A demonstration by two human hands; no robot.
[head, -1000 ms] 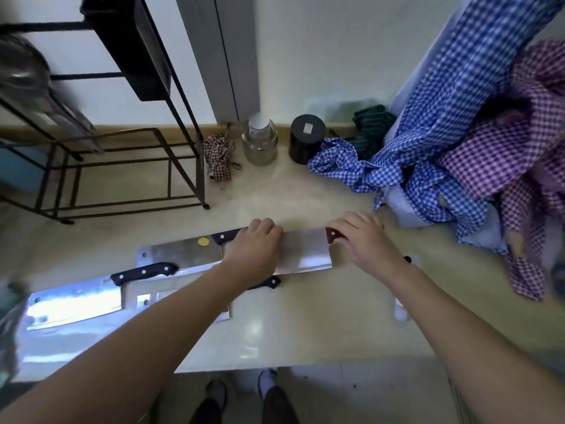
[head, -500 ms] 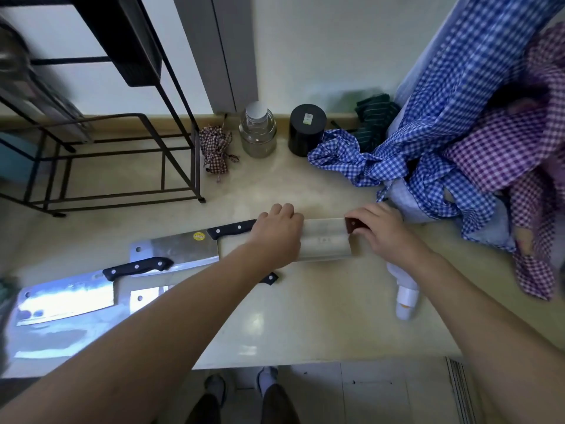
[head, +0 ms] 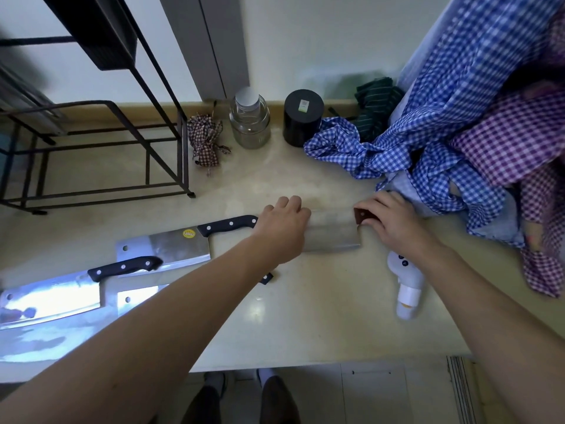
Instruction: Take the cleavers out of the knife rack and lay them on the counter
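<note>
A cleaver with a brown handle [head: 331, 229] lies flat on the beige counter [head: 305, 316]. My left hand [head: 282, 229] rests palm-down on the left part of its blade. My right hand [head: 388, 220] grips its brown handle at the right end. To the left lie three more cleavers with black handles: one with a yellow sticker [head: 171, 247], one at the far left [head: 52, 296], and one mostly under my left forearm [head: 134, 296]. The black wire knife rack [head: 101, 123] stands at the back left.
A glass jar [head: 249, 122], a black canister [head: 302, 117] and a small checked cloth bundle [head: 206, 142] stand along the back wall. Blue and purple checked cloths [head: 458, 133] pile up at the right. A white bottle [head: 408, 286] lies under my right forearm.
The view has shifted a little. Both hands and the brown-handled cleaver have moved slightly right and away from me; my grip on it is unchanged.
</note>
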